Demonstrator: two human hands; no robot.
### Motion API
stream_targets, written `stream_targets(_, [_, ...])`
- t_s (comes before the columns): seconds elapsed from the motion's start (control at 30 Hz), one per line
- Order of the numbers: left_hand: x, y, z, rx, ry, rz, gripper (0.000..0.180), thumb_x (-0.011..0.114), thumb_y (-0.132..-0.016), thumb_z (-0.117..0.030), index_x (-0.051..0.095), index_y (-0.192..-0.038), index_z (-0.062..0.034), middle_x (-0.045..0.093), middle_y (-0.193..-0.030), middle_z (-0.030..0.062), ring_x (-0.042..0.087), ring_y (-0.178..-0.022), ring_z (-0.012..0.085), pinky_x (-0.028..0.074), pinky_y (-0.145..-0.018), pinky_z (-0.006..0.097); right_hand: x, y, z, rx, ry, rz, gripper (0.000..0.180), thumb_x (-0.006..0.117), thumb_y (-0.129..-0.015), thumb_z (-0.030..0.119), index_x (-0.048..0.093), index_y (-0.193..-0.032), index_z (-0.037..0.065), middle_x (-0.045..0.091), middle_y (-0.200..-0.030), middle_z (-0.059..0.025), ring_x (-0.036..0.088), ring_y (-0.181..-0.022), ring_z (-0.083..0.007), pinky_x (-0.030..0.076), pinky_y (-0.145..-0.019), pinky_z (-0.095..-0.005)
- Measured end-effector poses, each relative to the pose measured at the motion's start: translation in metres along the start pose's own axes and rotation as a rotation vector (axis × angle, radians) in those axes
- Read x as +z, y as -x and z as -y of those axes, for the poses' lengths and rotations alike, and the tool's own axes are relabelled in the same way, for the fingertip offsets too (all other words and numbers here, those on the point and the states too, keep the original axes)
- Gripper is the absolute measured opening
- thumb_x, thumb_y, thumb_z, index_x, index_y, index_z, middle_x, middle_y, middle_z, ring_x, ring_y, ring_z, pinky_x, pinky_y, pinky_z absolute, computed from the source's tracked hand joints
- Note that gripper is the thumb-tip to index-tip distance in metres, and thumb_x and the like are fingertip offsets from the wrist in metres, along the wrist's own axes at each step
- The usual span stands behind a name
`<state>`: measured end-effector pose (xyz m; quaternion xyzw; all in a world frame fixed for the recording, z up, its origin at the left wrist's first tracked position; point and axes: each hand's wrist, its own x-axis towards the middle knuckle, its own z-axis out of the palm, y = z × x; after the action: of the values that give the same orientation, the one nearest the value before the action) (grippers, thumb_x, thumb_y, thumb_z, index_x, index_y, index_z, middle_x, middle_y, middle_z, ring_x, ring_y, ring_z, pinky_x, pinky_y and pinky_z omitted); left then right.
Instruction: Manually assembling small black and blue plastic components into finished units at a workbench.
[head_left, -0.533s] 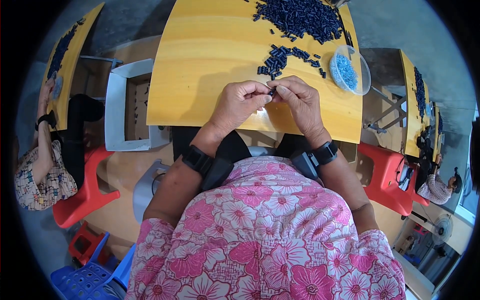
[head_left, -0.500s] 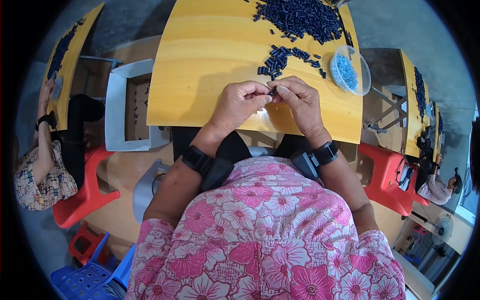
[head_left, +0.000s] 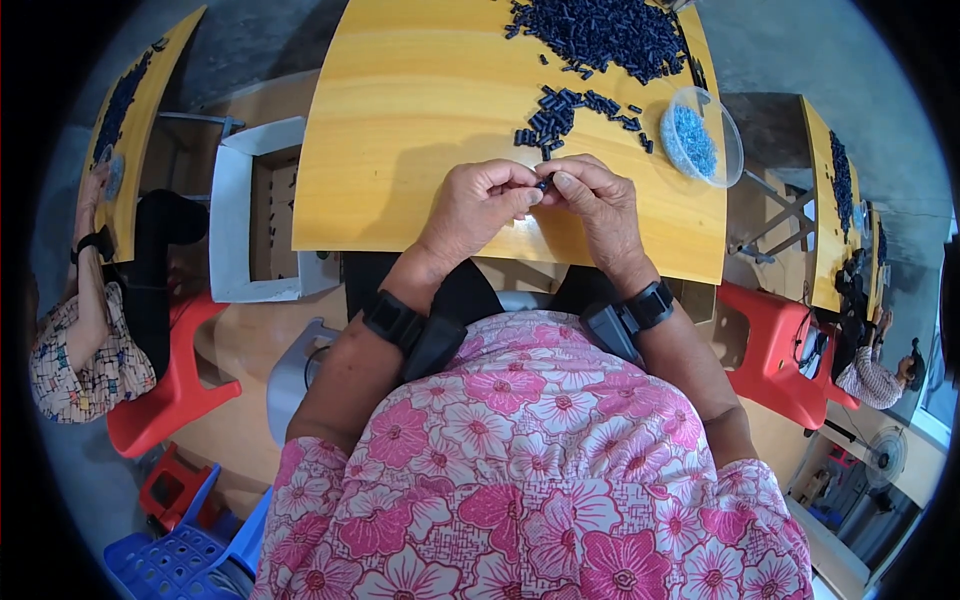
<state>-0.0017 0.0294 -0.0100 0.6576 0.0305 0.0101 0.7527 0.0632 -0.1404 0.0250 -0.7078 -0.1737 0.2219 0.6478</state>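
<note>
Above the near part of the yellow table [head_left: 400, 110], my left hand [head_left: 482, 208] and my right hand [head_left: 600, 205] meet at the fingertips. Both are closed, pinching one small black cylindrical piece [head_left: 545, 184] between them. The fingers cover most of it, so its exact kind does not show. Just beyond my hands lies a small group of loose black cylinders [head_left: 553, 117]. A far larger pile of black cylinders [head_left: 600, 38] spreads across the table's back. To the right, a clear round tub [head_left: 729, 150] holds many tiny light-blue pieces [head_left: 692, 140].
A white open box [head_left: 232, 220] with a few dark pieces inside stands left of the table. Red plastic stools [head_left: 770, 350] are on both sides. At the left, another person [head_left: 90, 340] sits by a table [head_left: 150, 110]; a further person [head_left: 868, 380] is at the right.
My hands stay together on the same black piece, with only a very slight shift of the fingers. The far-right person's hand has risen a little.
</note>
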Motion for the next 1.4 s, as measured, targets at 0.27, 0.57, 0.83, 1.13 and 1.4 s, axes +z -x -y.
stream_targets(0.27, [0.002,-0.001,0.0,0.004,0.0,-0.006,0.013,0.066,-0.089,-0.006,0.069,-0.097,0.0035,0.071,-0.084,0.0045,0.064,-0.075,0.0079,0.053,-0.069,0.022,0.0,0.0,-0.001,0.01,-0.066,0.013,0.018,0.058,-0.093,0.004,0.069,-0.104,-0.003,0.065,-0.095,-0.0084,0.063,-0.079,-0.0119,0.052,-0.077,-0.025])
stream_targets(0.57, [-0.001,-0.001,-0.003,0.017,-0.015,0.016,0.012,0.066,-0.089,-0.006,0.07,-0.097,0.0029,0.071,-0.085,0.0042,0.064,-0.076,0.0073,0.053,-0.07,0.022,-0.001,-0.001,0.0,-0.074,0.033,-0.009,0.017,0.059,-0.092,0.003,0.07,-0.104,-0.003,0.067,-0.091,-0.0088,0.065,-0.075,-0.012,0.052,-0.071,-0.0248])
stream_targets(0.83, [0.0,0.0,-0.002,0.01,-0.033,0.008,0.012,0.066,-0.089,-0.005,0.07,-0.097,0.0029,0.069,-0.082,0.0032,0.062,-0.074,0.0068,0.052,-0.069,0.022,-0.003,0.0,-0.002,-0.278,0.302,-0.004,0.015,0.061,-0.09,0.004,0.071,-0.102,0.001,0.068,-0.088,-0.0104,0.067,-0.071,-0.0147,0.052,-0.068,-0.025])
stream_targets(1.13, [-0.002,-0.001,-0.008,-0.005,0.006,0.062,0.016,0.066,-0.091,-0.006,0.068,-0.103,0.0044,0.069,-0.089,0.0053,0.061,-0.076,0.0078,0.052,-0.07,0.022,0.001,0.0,-0.009,-0.32,0.384,-0.099,0.012,0.063,-0.09,0.005,0.071,-0.099,0.003,0.068,-0.082,-0.0078,0.067,-0.068,-0.0139,0.051,-0.065,-0.0255])
stream_targets(1.4, [-0.001,-0.002,-0.002,0.013,-0.007,0.04,0.015,0.065,-0.091,-0.004,0.068,-0.102,0.0043,0.069,-0.09,0.0053,0.061,-0.076,0.0077,0.052,-0.069,0.022,0.004,0.002,-0.005,-0.337,0.346,-0.097,0.012,0.063,-0.089,0.003,0.07,-0.099,0.002,0.067,-0.084,-0.0081,0.067,-0.069,-0.0134,0.051,-0.065,-0.0245])
